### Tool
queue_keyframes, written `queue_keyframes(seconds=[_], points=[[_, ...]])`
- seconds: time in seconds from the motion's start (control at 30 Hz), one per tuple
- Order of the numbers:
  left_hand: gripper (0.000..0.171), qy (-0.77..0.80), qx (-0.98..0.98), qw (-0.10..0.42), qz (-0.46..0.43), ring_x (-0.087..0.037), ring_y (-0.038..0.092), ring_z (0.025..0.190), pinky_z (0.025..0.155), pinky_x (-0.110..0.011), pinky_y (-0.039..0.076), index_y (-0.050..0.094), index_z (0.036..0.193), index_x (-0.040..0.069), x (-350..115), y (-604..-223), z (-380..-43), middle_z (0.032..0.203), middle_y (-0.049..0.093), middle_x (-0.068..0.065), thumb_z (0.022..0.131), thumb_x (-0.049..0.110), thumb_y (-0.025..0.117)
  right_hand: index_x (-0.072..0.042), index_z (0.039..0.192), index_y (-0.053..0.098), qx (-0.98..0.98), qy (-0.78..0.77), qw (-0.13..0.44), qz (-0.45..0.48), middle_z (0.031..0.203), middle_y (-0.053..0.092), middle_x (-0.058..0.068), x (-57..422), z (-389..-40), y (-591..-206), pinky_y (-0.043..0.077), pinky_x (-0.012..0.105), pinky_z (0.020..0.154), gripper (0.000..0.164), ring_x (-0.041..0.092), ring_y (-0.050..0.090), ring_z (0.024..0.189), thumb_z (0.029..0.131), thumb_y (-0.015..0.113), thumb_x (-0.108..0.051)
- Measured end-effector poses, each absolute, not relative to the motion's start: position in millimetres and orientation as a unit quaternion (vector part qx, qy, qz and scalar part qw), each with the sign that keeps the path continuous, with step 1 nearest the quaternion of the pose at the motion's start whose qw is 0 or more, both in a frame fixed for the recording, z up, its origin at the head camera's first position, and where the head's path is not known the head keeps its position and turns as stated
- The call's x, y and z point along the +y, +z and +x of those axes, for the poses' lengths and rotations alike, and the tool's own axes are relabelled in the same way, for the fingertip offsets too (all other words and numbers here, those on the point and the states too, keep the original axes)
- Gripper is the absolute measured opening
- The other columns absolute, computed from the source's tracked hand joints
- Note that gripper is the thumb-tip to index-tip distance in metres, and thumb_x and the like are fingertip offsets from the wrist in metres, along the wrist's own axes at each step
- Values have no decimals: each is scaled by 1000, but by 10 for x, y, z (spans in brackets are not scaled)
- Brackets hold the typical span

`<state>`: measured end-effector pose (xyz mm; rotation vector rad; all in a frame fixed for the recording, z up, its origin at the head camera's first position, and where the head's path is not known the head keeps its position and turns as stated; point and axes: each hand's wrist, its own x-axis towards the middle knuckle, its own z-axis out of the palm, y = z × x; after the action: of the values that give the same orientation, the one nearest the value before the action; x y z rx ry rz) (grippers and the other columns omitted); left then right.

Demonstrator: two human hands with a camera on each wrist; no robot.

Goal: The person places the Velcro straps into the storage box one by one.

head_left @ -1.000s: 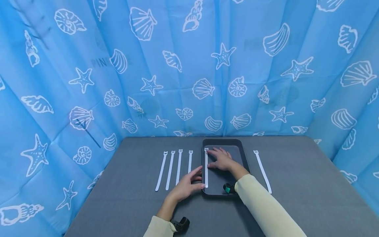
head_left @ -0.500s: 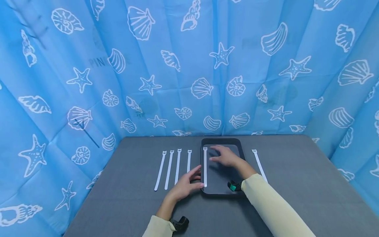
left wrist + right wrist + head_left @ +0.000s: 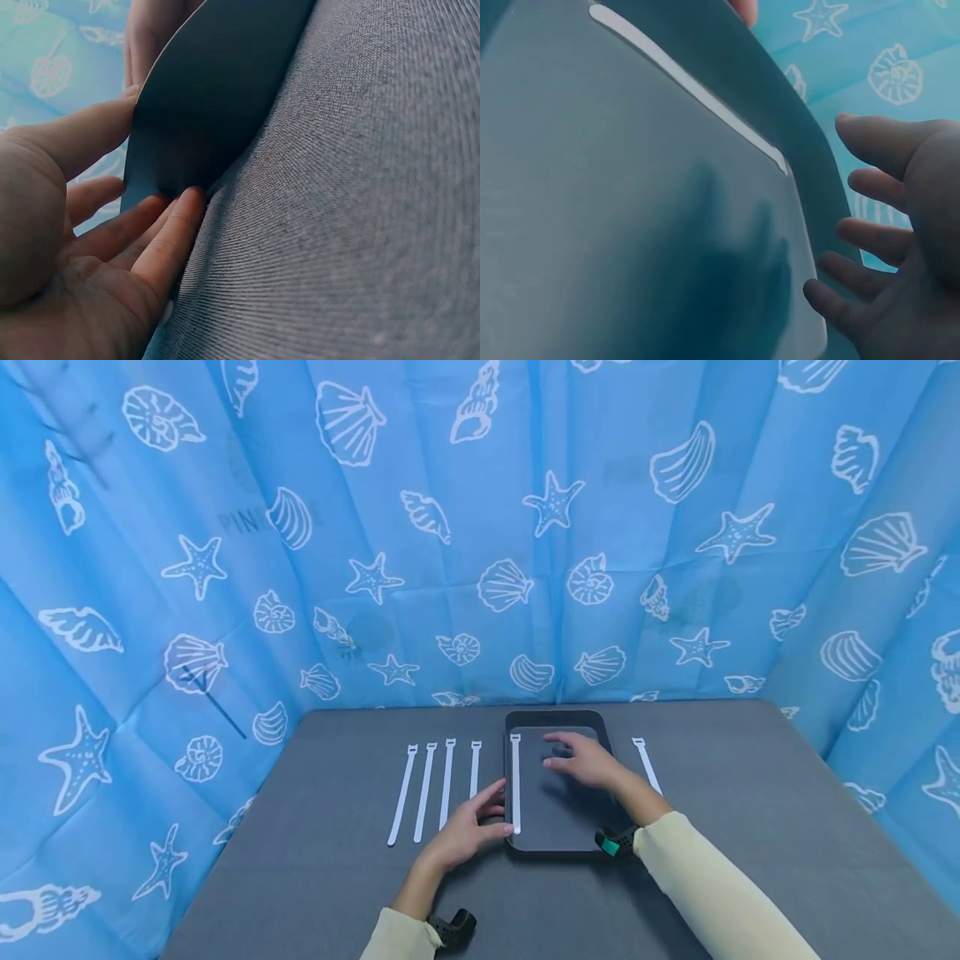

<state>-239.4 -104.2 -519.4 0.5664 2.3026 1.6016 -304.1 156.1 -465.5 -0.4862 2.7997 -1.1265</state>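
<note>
A white slotted cable tie (image 3: 515, 785) lies lengthwise along the left inner side of a dark grey tray (image 3: 555, 852). My left hand (image 3: 467, 831) rests at the tray's left side. In the left wrist view its thumb tip touches the rim while the other fingers (image 3: 169, 240) reach nearly straight along the outer wall (image 3: 217, 75). My right hand (image 3: 592, 762) hovers over the tray's right half, fingers spread and loosely bent, holding nothing. The right wrist view shows the fingers (image 3: 870, 232) apart from the cable tie (image 3: 697, 90), their shadow on the tray floor.
Several more white cable ties (image 3: 401, 793) lie side by side left of the tray, some partly hidden by the left hand. Another cable tie (image 3: 647, 764) lies to the right, partly behind the right forearm. A blue shell-print curtain (image 3: 450, 552) hangs behind the grey table (image 3: 300, 877).
My right hand has drawn off the cable tie in the tray, moving right and up. The left hand keeps its place at the tray's side. The head view has shifted slightly.
</note>
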Motion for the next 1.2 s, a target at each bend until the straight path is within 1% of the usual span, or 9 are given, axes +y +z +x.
queue_keyframes(seconds=[0.2,0.47,0.53,0.63,0.7,0.77,0.87,1.07,1.2], points=[[72,556,795,140,197,-24,51,123,102,-47,41,32,153,20,-1042,-5196,-2409,144,47,-8,91,26,69,-1,133,55,908,-395,10,-138,137,51,23,1663,-3000,-4590,41,58,98,46,44,47,125,95,63,-25],[72,563,790,143,198,-26,51,124,102,-49,41,32,153,19,-1034,-5183,-2399,144,46,-9,91,23,69,0,128,59,899,-421,-38,-114,129,57,24,1810,-2870,-4546,43,56,95,37,42,52,120,96,62,-19],[71,565,788,145,197,-29,50,124,102,-51,39,32,153,16,-1022,-5142,-2376,144,46,-12,92,20,68,0,127,59,897,-425,-43,-110,127,58,24,1848,-2822,-4533,43,56,95,36,41,53,118,97,62,-19],[71,563,789,143,199,-30,50,124,102,-51,39,32,153,15,-1013,-5133,-2368,144,45,-13,92,18,68,1,124,61,892,-436,-53,-105,125,59,25,1900,-2753,-4527,43,56,95,33,41,53,116,97,62,-17],[71,565,788,143,199,-30,49,125,102,-51,39,32,153,16,-1012,-5129,-2361,145,45,-12,92,18,68,2,124,61,890,-442,-62,-99,124,60,24,1941,-2720,-4551,42,56,95,32,41,54,116,97,62,-16],[71,563,789,141,200,-27,50,124,102,-50,40,32,153,19,-1024,-5171,-2379,145,46,-9,92,21,68,2,123,61,885,-450,-72,-94,122,61,24,1983,-2694,-4580,43,56,95,31,40,54,116,97,60,-14],[71,564,789,141,199,-26,50,124,102,-49,41,32,153,20,-1037,-5178,-2383,144,46,-8,92,23,69,3,124,61,881,-459,-81,-83,121,61,22,2050,-2656,-4620,45,55,94,30,39,54,114,98,58,-13],[71,563,790,140,201,-26,50,124,102,-49,40,32,153,20,-1050,-5189,-2383,144,46,-8,92,23,69,5,123,60,879,-462,-103,-64,120,60,24,2171,-2583,-4682,46,55,93,30,39,56,111,100,55,-15],[71,562,790,140,203,-26,50,124,102,-49,40,32,153,19,-1054,-5199,-2388,144,46,-9,92,23,68,6,123,59,878,-463,-109,-50,120,60,25,2246,-2549,-4732,44,55,94,31,40,54,112,100,55,-14]])
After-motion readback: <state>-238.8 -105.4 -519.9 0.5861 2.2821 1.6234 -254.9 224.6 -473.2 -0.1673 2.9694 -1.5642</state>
